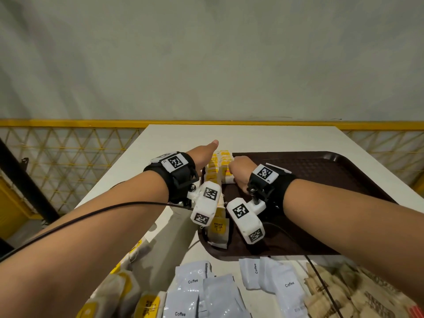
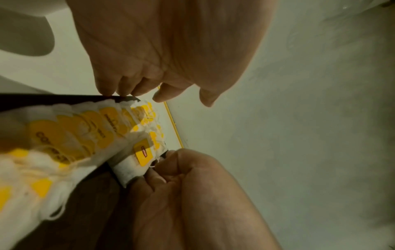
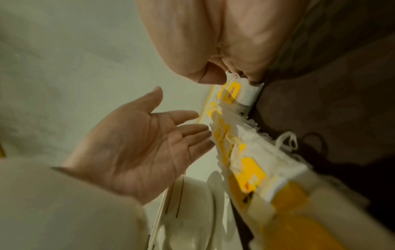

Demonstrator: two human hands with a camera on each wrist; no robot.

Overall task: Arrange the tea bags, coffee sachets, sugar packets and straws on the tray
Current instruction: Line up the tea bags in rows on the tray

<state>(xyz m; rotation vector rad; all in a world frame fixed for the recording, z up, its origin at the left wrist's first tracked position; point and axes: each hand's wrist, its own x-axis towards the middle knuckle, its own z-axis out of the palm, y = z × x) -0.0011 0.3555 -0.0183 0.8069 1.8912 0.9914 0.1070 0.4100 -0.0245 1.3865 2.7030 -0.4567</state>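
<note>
Tea bags rowed along tray left edge, frame centre; one pinched by right hand; left hand flat, empty.

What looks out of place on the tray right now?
One tea bag lies alone near the tray's front-left corner, apart from the upright row of tea bags that both hands are tending at the far-left edge.

Three cams: head high, wrists v. close.
Head cam looks forward and down over both forearms at tray and far wall. Each wrist cam looks along its palm, v. near; both share the tea bag row on tray's left edge.
</note>
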